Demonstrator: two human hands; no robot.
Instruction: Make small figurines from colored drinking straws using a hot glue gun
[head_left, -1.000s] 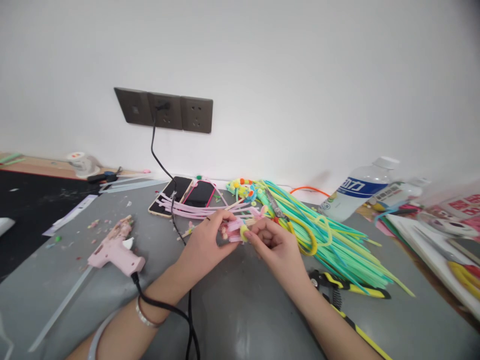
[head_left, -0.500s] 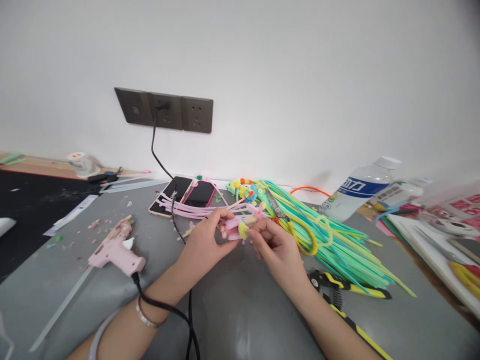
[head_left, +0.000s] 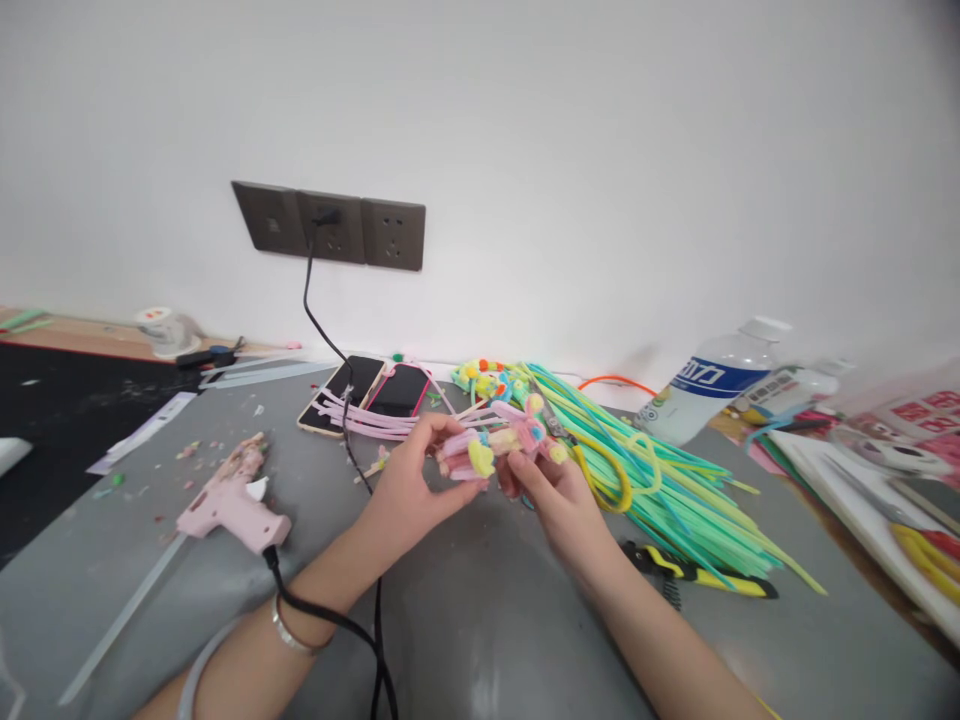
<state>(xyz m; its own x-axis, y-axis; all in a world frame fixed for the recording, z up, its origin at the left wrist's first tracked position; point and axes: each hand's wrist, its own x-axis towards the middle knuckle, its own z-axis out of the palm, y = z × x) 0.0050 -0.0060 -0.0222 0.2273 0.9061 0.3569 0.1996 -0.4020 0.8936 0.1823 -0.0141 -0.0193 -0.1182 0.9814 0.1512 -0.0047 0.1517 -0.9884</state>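
Note:
A small pink pipe-cleaner figure (head_left: 512, 438) with yellow tufts is held between my two hands above the grey table. My left hand (head_left: 412, 480) pinches its left end, thumb below and fingers above. On the other side, my right hand (head_left: 553, 492) grips it from underneath with thumb and fingertips, near the lobed pink end. The yellow tuft (head_left: 481, 459) faces me. Behind lie a bundle of green and yellow pipe cleaners (head_left: 697, 510), yellow-handled scissors (head_left: 604, 480) and several pink pipe cleaners (head_left: 367, 423).
A pink glue gun (head_left: 236, 510) lies at left, its black cord (head_left: 330, 608) crossing my left forearm. Two phones (head_left: 397, 390) rest near the wall. At right are pliers (head_left: 697, 573), a tilted bottle (head_left: 712, 385) and stacked white sheets (head_left: 855, 500).
The figure has turned and shows more of its lobed pink end. My right hand has shifted from the yellow tuft to below that end. The left hand keeps its hold.

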